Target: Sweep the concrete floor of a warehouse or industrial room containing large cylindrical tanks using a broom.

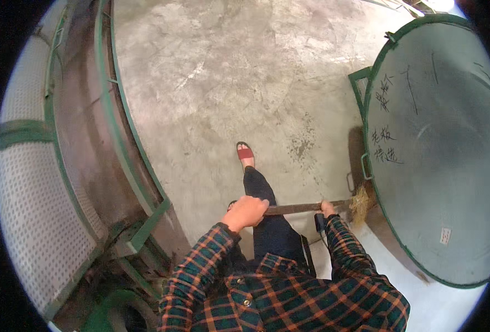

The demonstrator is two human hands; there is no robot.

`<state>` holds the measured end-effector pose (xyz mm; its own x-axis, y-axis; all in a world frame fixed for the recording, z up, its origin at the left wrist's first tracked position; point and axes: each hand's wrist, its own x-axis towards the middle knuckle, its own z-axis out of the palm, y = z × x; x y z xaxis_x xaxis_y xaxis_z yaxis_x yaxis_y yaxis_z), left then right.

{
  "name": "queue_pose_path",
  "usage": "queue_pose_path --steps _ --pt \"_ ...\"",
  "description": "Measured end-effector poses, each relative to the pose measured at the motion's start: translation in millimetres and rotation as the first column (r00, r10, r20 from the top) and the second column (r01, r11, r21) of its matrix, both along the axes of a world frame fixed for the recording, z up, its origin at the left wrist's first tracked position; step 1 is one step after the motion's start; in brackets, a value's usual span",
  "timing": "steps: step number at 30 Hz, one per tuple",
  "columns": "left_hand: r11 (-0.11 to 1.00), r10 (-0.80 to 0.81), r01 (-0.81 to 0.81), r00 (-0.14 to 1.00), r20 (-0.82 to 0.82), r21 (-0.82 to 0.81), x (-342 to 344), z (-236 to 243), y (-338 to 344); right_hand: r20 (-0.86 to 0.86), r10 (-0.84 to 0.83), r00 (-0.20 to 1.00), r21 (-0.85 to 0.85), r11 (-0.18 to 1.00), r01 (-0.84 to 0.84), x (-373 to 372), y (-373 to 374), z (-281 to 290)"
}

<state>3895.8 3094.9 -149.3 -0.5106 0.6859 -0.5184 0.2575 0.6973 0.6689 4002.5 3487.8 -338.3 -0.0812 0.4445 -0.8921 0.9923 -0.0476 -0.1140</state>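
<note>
My left hand [247,212] is closed around the near end of a long wooden handle [293,208], held level across my body. My right hand [327,209] grips the same handle farther right. A yellowish straw broom head [359,206] is at the handle's right end, beside the edge of a large grey disc. A small dark device [320,222] with a cable sits by my right wrist. My plaid sleeves reach up from the lower edge, and a sandalled foot [244,153] shows on the floor ahead.
A green-framed machine with perforated metal panels [40,205] runs along my left, beside a dark trough [84,110]. The large round grey panel [438,182] with green rim, handles and handwriting fills my right. The concrete floor [200,88] stretches ahead, stained in places.
</note>
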Motion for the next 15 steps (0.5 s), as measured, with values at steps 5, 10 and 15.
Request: queue_pose_path --steps 5,10,15 --pt "0.969 0.202 -0.203 0.979 -0.024 -0.141 -45.7 1.3 -34.8 -0.110 -0.016 0.994 -0.065 0.998 0.009 -146.5 -81.1 8.7" --pt "0.905 0.386 -0.393 0.920 -0.071 -0.163 -89.9 59.4 -36.0 -0.385 0.235 0.893 0.064 0.972 -0.228 -230.0 -64.6 -20.7" --pt "0.835 0.437 -0.447 0.893 -0.108 -0.322 -53.0 112.4 -117.7 -0.439 0.175 0.881 -0.058 0.973 -0.222 -241.8 -204.9 73.4"
